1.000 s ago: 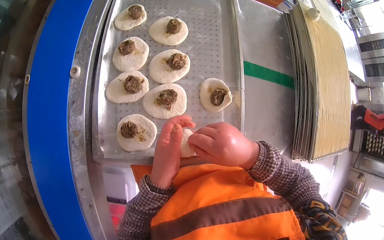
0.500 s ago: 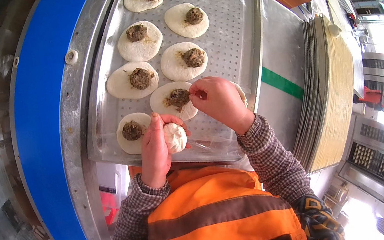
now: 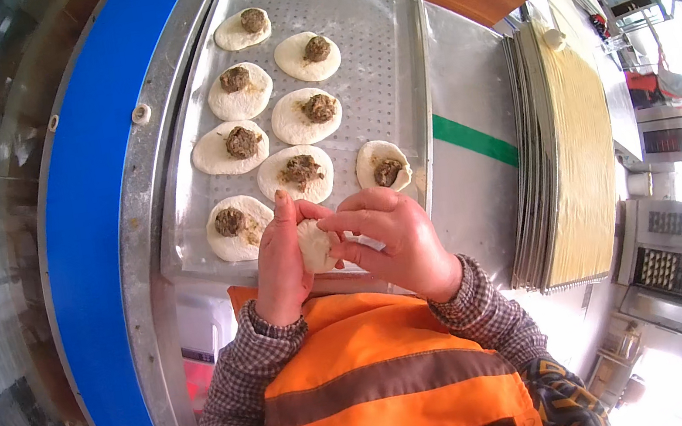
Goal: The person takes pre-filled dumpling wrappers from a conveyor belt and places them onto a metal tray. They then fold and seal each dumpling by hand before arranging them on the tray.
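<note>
My left hand (image 3: pixel 282 264) cradles a small pale stuffed bun (image 3: pixel 316 247) just past the tray's near edge, its thumb upright beside it. The fingers of my right hand (image 3: pixel 398 238) are bent onto the bun's right side, pinching at the dough. Close ahead lies a flat dough round (image 3: pixel 272 176) with a loose, crumbly heap of brown filling (image 3: pixel 301 171). Another dough round (image 3: pixel 367 161), its rim partly curled up around the filling, lies right of it. A further filled round (image 3: pixel 229 246) sits left of my left hand.
The perforated metal tray (image 3: pixel 379 57) carries several more dough rounds with dark filling balls. A blue edge panel (image 3: pixel 96 197) runs along the left. On the right, a metal counter with a green stripe (image 3: pixel 476 140) meets a stack of thin trays (image 3: pixel 564 171).
My right hand has come back from the filling on the middle round to the bun in my left hand. The curled round at right, mostly hidden before, now shows.
</note>
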Demonstrator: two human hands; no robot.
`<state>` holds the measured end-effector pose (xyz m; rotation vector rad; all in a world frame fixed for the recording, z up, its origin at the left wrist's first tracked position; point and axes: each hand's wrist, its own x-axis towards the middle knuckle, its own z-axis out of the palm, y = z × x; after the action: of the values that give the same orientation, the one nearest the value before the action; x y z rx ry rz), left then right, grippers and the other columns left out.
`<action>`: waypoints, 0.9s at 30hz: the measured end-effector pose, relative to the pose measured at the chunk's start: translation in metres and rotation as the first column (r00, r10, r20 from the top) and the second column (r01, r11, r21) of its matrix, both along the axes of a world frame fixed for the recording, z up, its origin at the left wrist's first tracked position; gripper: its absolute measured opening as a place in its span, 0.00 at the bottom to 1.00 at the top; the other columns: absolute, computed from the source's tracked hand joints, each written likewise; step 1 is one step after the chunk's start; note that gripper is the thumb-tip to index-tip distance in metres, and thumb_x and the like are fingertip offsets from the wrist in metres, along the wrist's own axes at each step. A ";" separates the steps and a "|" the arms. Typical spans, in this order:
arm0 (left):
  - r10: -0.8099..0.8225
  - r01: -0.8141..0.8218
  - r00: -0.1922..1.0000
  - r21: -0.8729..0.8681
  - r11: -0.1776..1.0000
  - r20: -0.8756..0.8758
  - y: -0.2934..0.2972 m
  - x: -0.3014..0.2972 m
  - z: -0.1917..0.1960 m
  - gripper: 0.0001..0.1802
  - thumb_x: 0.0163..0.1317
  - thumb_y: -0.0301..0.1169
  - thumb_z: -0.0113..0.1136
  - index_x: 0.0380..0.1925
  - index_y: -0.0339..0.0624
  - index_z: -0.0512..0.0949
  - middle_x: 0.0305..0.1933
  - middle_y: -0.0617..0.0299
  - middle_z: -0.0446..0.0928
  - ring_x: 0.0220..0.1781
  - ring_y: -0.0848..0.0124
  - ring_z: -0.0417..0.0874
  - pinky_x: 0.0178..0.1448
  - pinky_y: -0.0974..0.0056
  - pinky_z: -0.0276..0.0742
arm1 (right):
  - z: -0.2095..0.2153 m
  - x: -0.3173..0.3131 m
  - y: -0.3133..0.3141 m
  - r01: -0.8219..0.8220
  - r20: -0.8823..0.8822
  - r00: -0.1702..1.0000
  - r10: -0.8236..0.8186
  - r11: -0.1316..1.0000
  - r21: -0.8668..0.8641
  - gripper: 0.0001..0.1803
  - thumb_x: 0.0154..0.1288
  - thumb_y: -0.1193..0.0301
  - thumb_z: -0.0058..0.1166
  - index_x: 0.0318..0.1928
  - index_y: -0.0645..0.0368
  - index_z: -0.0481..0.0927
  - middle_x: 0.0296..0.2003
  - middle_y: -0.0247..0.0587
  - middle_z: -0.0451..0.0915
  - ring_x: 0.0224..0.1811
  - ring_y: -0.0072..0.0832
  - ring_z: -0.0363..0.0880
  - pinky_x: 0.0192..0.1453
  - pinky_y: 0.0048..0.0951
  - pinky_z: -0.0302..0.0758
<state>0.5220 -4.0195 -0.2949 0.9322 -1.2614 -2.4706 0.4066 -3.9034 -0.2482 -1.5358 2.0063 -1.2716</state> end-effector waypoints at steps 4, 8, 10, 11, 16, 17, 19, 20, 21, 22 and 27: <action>-0.067 0.089 0.995 -0.346 0.934 0.073 0.010 0.013 0.005 0.35 0.76 0.57 0.29 0.33 0.38 0.75 0.29 0.60 0.78 0.28 0.74 0.81 0.31 0.72 0.79 | 0.000 0.013 0.012 0.007 -0.184 0.983 -0.016 0.999 -0.049 0.15 0.46 0.73 0.71 0.38 0.58 0.84 0.31 0.38 0.80 0.32 0.35 0.79 0.34 0.34 0.76; -0.081 0.049 0.987 -0.222 0.974 -0.138 0.013 0.022 0.000 0.35 0.77 0.56 0.29 0.34 0.37 0.75 0.29 0.59 0.78 0.32 0.72 0.81 0.38 0.68 0.80 | 0.006 0.023 0.026 0.021 -0.154 0.988 -0.031 0.998 -0.067 0.21 0.49 0.74 0.71 0.45 0.58 0.82 0.37 0.39 0.80 0.31 0.30 0.79 0.34 0.31 0.77; -0.062 0.034 0.973 -0.130 0.991 -0.221 0.014 0.022 0.000 0.34 0.77 0.56 0.29 0.36 0.37 0.75 0.30 0.58 0.78 0.34 0.71 0.82 0.42 0.67 0.81 | 0.013 0.030 0.035 0.080 0.077 0.994 -0.078 0.996 -0.032 0.25 0.50 0.73 0.72 0.51 0.58 0.79 0.41 0.39 0.80 0.31 0.27 0.79 0.34 0.30 0.78; -0.039 0.024 0.968 -0.061 0.998 -0.248 0.016 0.021 0.001 0.34 0.77 0.56 0.30 0.38 0.37 0.75 0.31 0.58 0.78 0.36 0.70 0.82 0.43 0.66 0.81 | 0.017 0.032 0.038 0.100 0.085 0.991 -0.101 0.995 0.015 0.28 0.49 0.74 0.71 0.53 0.59 0.77 0.44 0.43 0.79 0.35 0.35 0.80 0.37 0.33 0.79; 0.060 -0.041 0.985 0.117 0.992 -0.160 0.037 0.004 0.019 0.33 0.76 0.57 0.33 0.57 0.37 0.70 0.42 0.55 0.79 0.48 0.65 0.82 0.53 0.62 0.80 | 0.021 0.037 0.045 0.138 0.060 0.988 -0.141 0.989 0.056 0.34 0.52 0.65 0.72 0.59 0.56 0.73 0.55 0.47 0.75 0.35 0.41 0.82 0.40 0.35 0.81; 0.017 0.016 0.979 0.162 0.987 -0.203 0.045 -0.003 0.024 0.33 0.76 0.56 0.34 0.59 0.38 0.68 0.44 0.55 0.79 0.50 0.65 0.81 0.54 0.62 0.80 | 0.020 0.035 0.047 0.140 0.040 0.989 -0.142 0.989 0.056 0.34 0.52 0.64 0.71 0.60 0.55 0.73 0.56 0.48 0.74 0.36 0.45 0.82 0.40 0.36 0.81; -0.038 0.116 0.946 0.228 0.967 -0.323 0.052 -0.012 0.034 0.32 0.76 0.55 0.37 0.63 0.39 0.67 0.48 0.55 0.78 0.54 0.65 0.80 0.56 0.61 0.79 | 0.018 0.020 0.061 0.142 0.026 0.989 -0.143 0.988 0.063 0.32 0.52 0.66 0.70 0.58 0.54 0.74 0.54 0.48 0.76 0.41 0.46 0.81 0.43 0.37 0.80; -0.070 0.115 0.956 0.146 0.983 -0.287 0.053 -0.015 0.038 0.31 0.75 0.53 0.39 0.64 0.40 0.66 0.50 0.54 0.78 0.55 0.64 0.80 0.56 0.61 0.79 | 0.018 0.010 0.071 0.142 0.019 0.989 -0.144 0.988 0.067 0.31 0.52 0.67 0.70 0.58 0.54 0.74 0.53 0.48 0.76 0.43 0.47 0.81 0.45 0.38 0.80; -0.093 0.113 0.947 0.048 0.992 -0.309 0.046 -0.024 0.040 0.29 0.75 0.51 0.42 0.64 0.40 0.67 0.52 0.54 0.78 0.57 0.64 0.79 0.57 0.62 0.79 | 0.020 -0.006 0.081 0.169 0.037 0.985 -0.170 0.985 0.026 0.31 0.51 0.68 0.70 0.57 0.54 0.75 0.53 0.48 0.77 0.44 0.47 0.81 0.46 0.37 0.80; -0.113 0.102 0.937 -0.050 0.993 -0.329 0.040 -0.028 0.040 0.27 0.75 0.48 0.45 0.64 0.40 0.68 0.53 0.54 0.77 0.58 0.63 0.79 0.57 0.62 0.78 | 0.023 -0.026 0.093 0.205 0.020 0.979 -0.205 0.979 0.013 0.30 0.51 0.70 0.69 0.56 0.55 0.75 0.51 0.46 0.77 0.42 0.41 0.81 0.44 0.35 0.80; -0.128 0.360 0.933 -0.857 0.369 0.336 -0.037 -0.036 0.012 0.28 0.60 0.31 0.66 0.59 0.32 0.71 0.60 0.44 0.73 0.63 0.52 0.73 0.66 0.53 0.69 | 0.047 -0.213 0.190 0.670 0.056 0.743 -0.667 0.741 -0.054 0.26 0.51 0.72 0.71 0.53 0.55 0.79 0.37 0.35 0.79 0.27 0.21 0.75 0.33 0.26 0.77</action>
<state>0.4861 -4.0563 -0.2827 0.6782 -2.5724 -1.3049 0.1931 -3.7134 -0.2015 -0.7873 2.6347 -1.6038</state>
